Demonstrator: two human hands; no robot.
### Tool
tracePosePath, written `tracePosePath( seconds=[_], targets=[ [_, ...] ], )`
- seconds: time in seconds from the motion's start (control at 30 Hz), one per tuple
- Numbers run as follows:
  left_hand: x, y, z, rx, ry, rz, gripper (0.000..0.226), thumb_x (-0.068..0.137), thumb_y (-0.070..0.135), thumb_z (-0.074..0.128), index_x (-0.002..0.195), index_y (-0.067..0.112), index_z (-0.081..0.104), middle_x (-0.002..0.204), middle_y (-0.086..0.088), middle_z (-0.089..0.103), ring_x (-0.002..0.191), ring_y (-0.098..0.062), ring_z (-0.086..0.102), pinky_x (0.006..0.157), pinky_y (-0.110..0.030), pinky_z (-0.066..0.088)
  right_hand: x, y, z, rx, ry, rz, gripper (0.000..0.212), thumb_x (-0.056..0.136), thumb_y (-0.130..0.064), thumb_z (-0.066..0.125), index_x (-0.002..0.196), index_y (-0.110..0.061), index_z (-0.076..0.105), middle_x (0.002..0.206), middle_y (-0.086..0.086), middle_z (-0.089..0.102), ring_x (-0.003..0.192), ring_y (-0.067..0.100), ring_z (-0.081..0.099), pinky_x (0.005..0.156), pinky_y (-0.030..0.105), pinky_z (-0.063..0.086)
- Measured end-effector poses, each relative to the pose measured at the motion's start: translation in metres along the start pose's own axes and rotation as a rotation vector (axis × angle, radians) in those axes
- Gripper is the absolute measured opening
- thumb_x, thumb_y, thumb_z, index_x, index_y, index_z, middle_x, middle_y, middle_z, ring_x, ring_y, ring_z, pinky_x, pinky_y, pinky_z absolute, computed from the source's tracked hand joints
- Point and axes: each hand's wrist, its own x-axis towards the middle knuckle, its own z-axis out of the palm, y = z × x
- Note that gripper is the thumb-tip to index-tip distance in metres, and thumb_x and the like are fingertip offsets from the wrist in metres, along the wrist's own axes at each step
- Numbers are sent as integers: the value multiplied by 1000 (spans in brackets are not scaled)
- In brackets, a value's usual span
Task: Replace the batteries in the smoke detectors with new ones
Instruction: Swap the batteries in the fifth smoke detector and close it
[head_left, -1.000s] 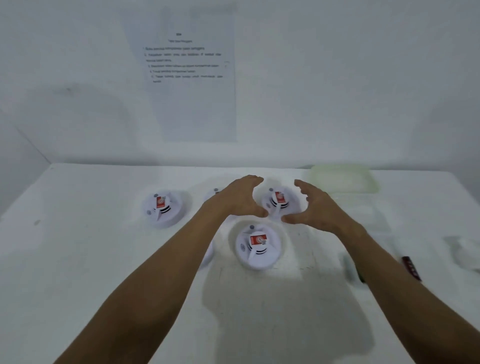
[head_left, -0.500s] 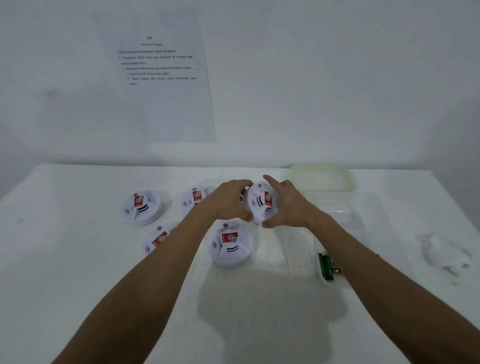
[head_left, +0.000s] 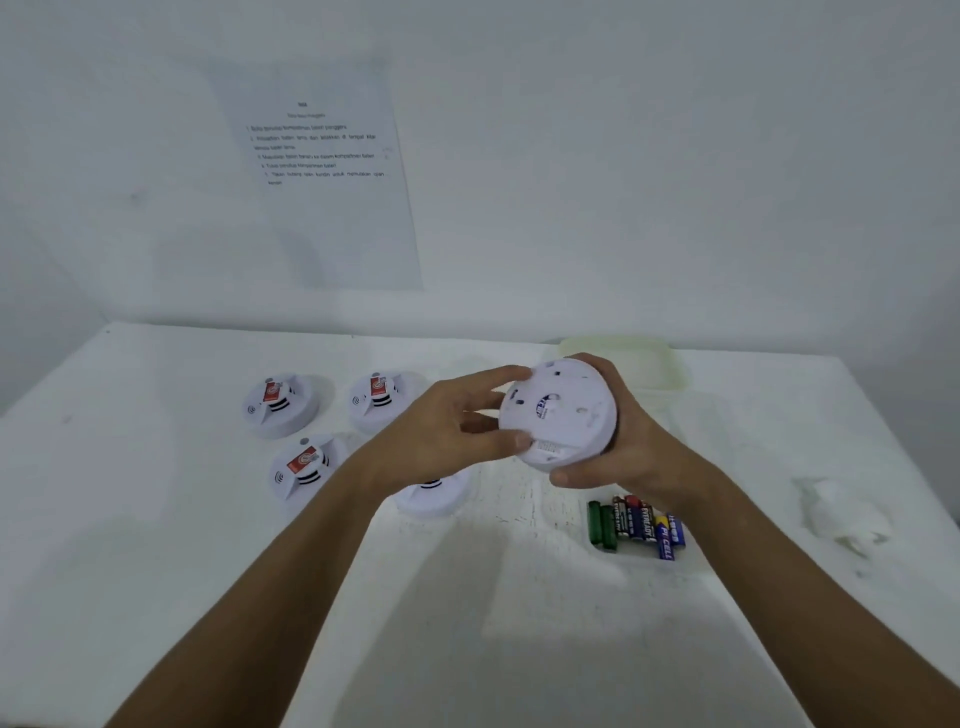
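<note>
White plastic filled the middle of my view: the held smoke detector (head_left: 558, 413) was up off the table (head_left: 156, 571), turned so its flat back faced the camera. My left hand (head_left: 447, 431) pinched its left edge, thumb below and fingers above, while my right hand (head_left: 618, 447) wrapped around its right side from behind, thumb curled under the lower rim. Both hands grasped that one unit.

Four more detectors lay on the white table to the left. I saw the far-left detector (head_left: 280, 404) and the far-middle detector (head_left: 378, 397) side by side near the wall, the near-left detector (head_left: 304, 465) in front of them, and a fourth detector (head_left: 434, 493) mostly hidden under my left wrist. The three in plain sight showed red labels on top.

Just below my right hand a row of batteries (head_left: 636, 525) lay touching one another, green ones at the left. Behind the held unit sat a pale container lid (head_left: 654, 358), and a printed sheet (head_left: 322, 171) hung on the wall
</note>
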Motion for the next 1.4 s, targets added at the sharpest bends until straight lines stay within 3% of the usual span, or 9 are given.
tracePosePath(
  seconds=[0.13,0.3,0.43,0.5,0.73,0.97,1.2,1.33,1.4],
  targets=[
    [-6,7,7,-16,-6,22,64,77,-1,77,132,22,55,107,-5,73,94,-19,72,77,-25,57,-13,-2,-6,8,-58,-25,97,59,7,84,141,-22,41,137,1,53,128,19,53,91,37,54],
    [-7,10,11,93,31,42,66,71,9,84,128,28,57,102,-3,73,84,-20,73,75,-26,59,-20,-1,-10,-29,-44,-51,104,61,0,87,145,-31,36,143,-6,50,132,15,50,99,36,52],
    [-10,16,16,216,49,51,62,68,20,87,124,28,59,110,8,67,79,-17,72,65,-20,56,-22,1,-5,-115,-40,-50,115,55,-3,94,147,-30,30,139,-13,50,127,3,51,96,21,50],
    [-11,19,17,232,47,48,61,68,20,87,122,25,60,114,11,65,75,-16,71,60,-17,53,-21,1,-1,-157,10,-81,112,50,-3,96,143,-25,37,133,-12,55,121,2,54,90,17,50],
    [-16,21,28,398,152,54,59,62,30,90,112,29,59,120,17,55,67,-8,69,60,-15,53,-21,7,3,-237,95,-163,96,50,-8,97,134,-21,51,128,-8,61,119,12,59,92,25,53],
    [-19,11,35,581,224,101,57,54,49,87,98,25,60,105,12,59,72,-10,66,54,-17,50,-26,12,10,-218,117,-142,97,46,-15,97,132,-22,54,124,-11,64,116,9,60,90,19,51],
    [-22,14,29,633,99,158,62,64,37,88,118,18,64,114,14,52,87,2,59,67,-3,44,-27,12,5,-267,95,-135,94,48,-15,97,129,-34,53,125,-14,62,116,9,59,91,19,51],
    [-20,11,25,761,82,130,54,60,42,86,104,21,64,110,11,52,96,-3,53,77,-19,51,-27,13,11,-293,74,-146,91,51,-11,98,127,-34,54,122,-13,63,113,10,61,91,24,53],
    [-20,11,27,846,80,110,55,58,45,83,100,19,59,106,9,46,89,-6,52,72,-21,50,-26,14,14,-290,55,-139,91,51,-13,97,129,-30,54,122,-11,64,113,12,62,91,30,55]
  ],
)
